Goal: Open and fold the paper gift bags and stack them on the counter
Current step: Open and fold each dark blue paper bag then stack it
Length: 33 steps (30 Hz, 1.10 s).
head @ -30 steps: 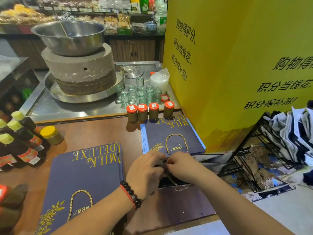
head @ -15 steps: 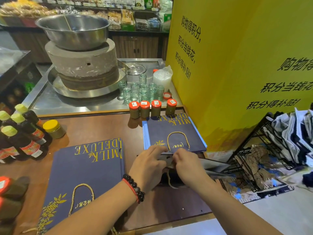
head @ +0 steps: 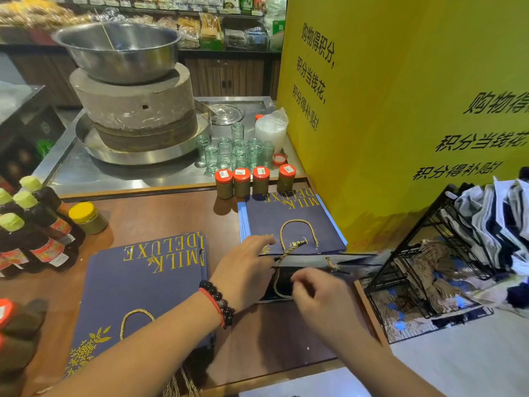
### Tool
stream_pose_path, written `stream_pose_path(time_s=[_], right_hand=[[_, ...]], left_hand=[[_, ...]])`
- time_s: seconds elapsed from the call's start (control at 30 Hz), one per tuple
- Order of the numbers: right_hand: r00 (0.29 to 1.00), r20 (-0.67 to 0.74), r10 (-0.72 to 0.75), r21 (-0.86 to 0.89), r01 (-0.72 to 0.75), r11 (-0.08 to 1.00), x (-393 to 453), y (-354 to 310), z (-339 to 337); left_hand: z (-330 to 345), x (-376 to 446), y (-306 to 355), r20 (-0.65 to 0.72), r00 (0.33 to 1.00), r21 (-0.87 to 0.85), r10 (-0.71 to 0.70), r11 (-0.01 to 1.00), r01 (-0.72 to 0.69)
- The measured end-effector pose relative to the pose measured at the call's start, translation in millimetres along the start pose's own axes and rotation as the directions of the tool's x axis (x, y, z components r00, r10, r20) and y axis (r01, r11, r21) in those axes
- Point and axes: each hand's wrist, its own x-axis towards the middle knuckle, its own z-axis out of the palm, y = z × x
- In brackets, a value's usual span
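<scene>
Gold "MILK DELUXE" lettering on navy gift bags [head: 143,285] [head: 289,224]

Navy gift bag [head: 289,282] with gold rope handles lies partly opened at counter edge; flat stack of same bags [head: 289,222] just behind it, another flat stack [head: 143,285] lying to its left

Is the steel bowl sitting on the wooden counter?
No, the steel bowl sits on top of the stone mill, behind the wooden counter.
</scene>
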Motion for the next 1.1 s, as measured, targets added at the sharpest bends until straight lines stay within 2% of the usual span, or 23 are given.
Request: stream_pose_path(time_s=[0.07,0.13,0.2,0.33,0.47,0.63,0.73,0.8,0.9,1.03,1.1], right_hand=[[0.987,0.152,0.052,0.01,-0.054,0.999,-8.2,6.8,21.9],[0.965,0.23,0.122,0.021,-0.13,0.991,-9.4,11.3,38.2],[0.953,0.242,0.18,0.113,-0.212,0.971,-6.4,10.6,46.2],[0.924,0.289,0.249,0.395,-0.353,0.848,2.9,5.2,51.6],[0.93,0.297,0.218,0.411,-0.33,0.85,0.0,0.4,56.0],[0.955,0.279,0.101,0.184,-0.156,0.97,-9.7,-1.6,59.3],[0.944,0.328,0.03,0.112,-0.07,0.991,-19.1,-0.5,62.2],[0.95,0.312,-0.015,0.05,0.0,0.999,-21.2,2.2,60.7],[0.947,0.303,-0.107,-0.088,0.139,0.986,-19.9,7.7,53.4],[0.894,0.363,-0.262,-0.259,0.367,0.893,-13.4,6.6,36.6],[0.898,0.238,-0.369,-0.289,0.429,0.856,-2.8,5.4,25.3]], left_hand=[[0.0,-1.0,-2.7,-0.013,1.0,-0.033,0.002,0.999,-0.003],[-0.9,-3.1,-5.2,-0.015,1.0,-0.043,0.005,0.999,-0.005],[-1.8,-5.5,-7.5,-0.008,1.0,-0.036,0.014,0.999,-0.014],[-3.5,-7.3,-9.8,-0.009,1.0,-0.02,0.0,1.0,0.0],[-4.3,-5.3,-8.8,-0.027,1.0,-0.016,-0.012,1.0,0.012],[-8.2,-0.2,-3.2,-0.047,0.996,-0.024,-0.07,0.997,0.069],[-8.5,2.3,-0.7,-0.051,0.994,-0.006,-0.095,0.996,0.094],[-7.9,3.7,1.3,-0.054,0.993,0.001,-0.105,0.994,0.105],[-6.4,4.6,1.4,-0.075,0.992,0.02,-0.102,0.994,0.104],[-4.1,5.5,-0.2,-0.098,0.992,0.046,-0.078,0.995,0.083],[-3.3,5.5,-2.6,-0.1,0.992,0.042,-0.073,0.996,0.078]])
